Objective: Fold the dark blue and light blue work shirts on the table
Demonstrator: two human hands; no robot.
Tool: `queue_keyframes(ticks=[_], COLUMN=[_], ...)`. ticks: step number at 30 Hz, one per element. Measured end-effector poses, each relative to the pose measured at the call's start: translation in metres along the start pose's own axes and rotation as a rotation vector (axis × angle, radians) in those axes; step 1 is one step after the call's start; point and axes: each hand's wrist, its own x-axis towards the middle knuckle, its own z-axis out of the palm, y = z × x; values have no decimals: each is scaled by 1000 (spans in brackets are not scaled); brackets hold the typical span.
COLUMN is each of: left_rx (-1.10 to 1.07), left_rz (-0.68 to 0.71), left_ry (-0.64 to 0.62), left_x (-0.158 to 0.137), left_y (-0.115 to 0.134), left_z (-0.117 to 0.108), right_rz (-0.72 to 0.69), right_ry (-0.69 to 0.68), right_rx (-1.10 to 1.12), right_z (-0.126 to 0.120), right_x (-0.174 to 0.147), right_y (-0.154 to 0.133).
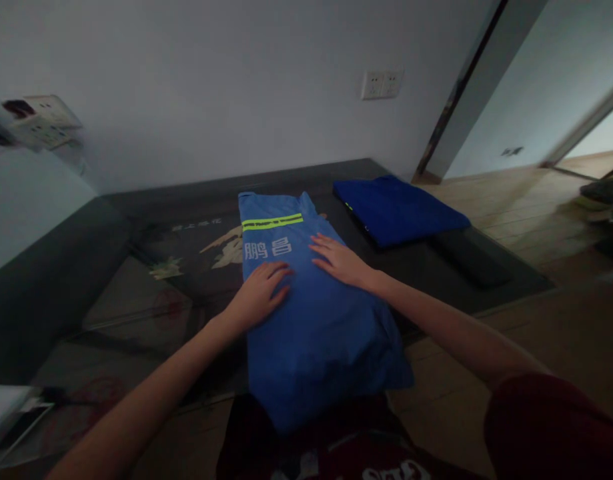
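A light blue garment (306,333) with a yellow-green stripe and white characters lies partly folded on the dark table (206,360). Its lower end hangs over the table's front edge towards my lap. My left hand (263,290) rests on its left side, just below the characters, fingers stretched out. On the right side, my right hand (339,260) lies flat on the cloth with fingers spread. Neither hand grips the fabric. To the right sits a darker blue folded garment (401,210), apart from both hands.
A wall with a double socket (382,85) rises behind the table. At the upper left is a power strip (51,120), with a white object (9,407) at the lower left. Wooden floor (516,190) shows to the right, with dark items at the far edge.
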Motion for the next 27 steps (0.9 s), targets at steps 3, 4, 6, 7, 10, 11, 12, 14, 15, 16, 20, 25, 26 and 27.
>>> queue_keyframes(ticks=[3,4,6,7,10,11,12,14,15,16,20,25,26,27], left_rx=[-19,-12,6,15,42,50,57,64,64,60,12,-56,-70,-86], left_rz=[81,101,125,129,132,131,130,125,123,122,94,141,167,192], left_ry=[-113,-139,-175,-187,-221,-229,-233,-231,-224,-214,-128,58,75,78], left_x=[-32,-39,-48,-49,-48,-47,-46,-46,-46,-46,-48,-63,-70,-78], left_y=[18,21,26,27,29,29,30,30,31,31,32,33,34,34], left_z=[2,4,8,10,13,13,13,14,14,15,18,8,4,-1], right_rz=[-65,-72,-69,-65,-53,-54,-58,-70,-77,-84,-92,-56,-48,-38], right_ry=[-124,-158,-192,-193,-160,-150,-144,-143,-143,-142,-132,-87,-74,-68], right_rx=[47,46,29,19,13,13,9,-8,-14,-17,-15,66,86,103], right_z=[-1,0,2,2,-1,-2,-3,-4,-4,-3,-2,-8,-12,-16], right_x=[-32,-41,-58,-64,-77,-79,-81,-84,-84,-85,-83,-87,-91,-98], right_y=[-18,-20,-18,-15,-4,-1,1,4,4,4,2,0,-1,-3])
